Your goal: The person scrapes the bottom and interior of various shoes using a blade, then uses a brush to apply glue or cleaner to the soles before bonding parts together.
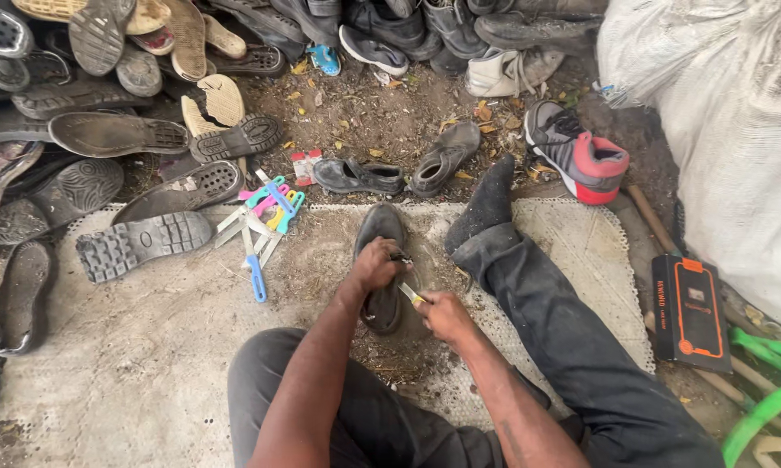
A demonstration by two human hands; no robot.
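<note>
A worn black shoe (380, 232) lies on a dusty grey mat (148, 347) in front of me. My left hand (375, 265) presses down on the shoe's middle and grips it. My right hand (442, 314) holds a small knife (410, 293) with a yellow handle, its blade meeting the shoe beside my left fingers. My right leg in dark trousers (563, 329) stretches forward, its black-socked foot (486, 204) resting next to the shoe.
Several coloured-handle knives (265, 221) lie on the mat to the left. Piles of soles and old shoes (113, 130) fill the left and back. A grey-red sneaker (576, 152), white sacks (728, 130), a black-orange box (689, 312) and green tubing (767, 390) are at right.
</note>
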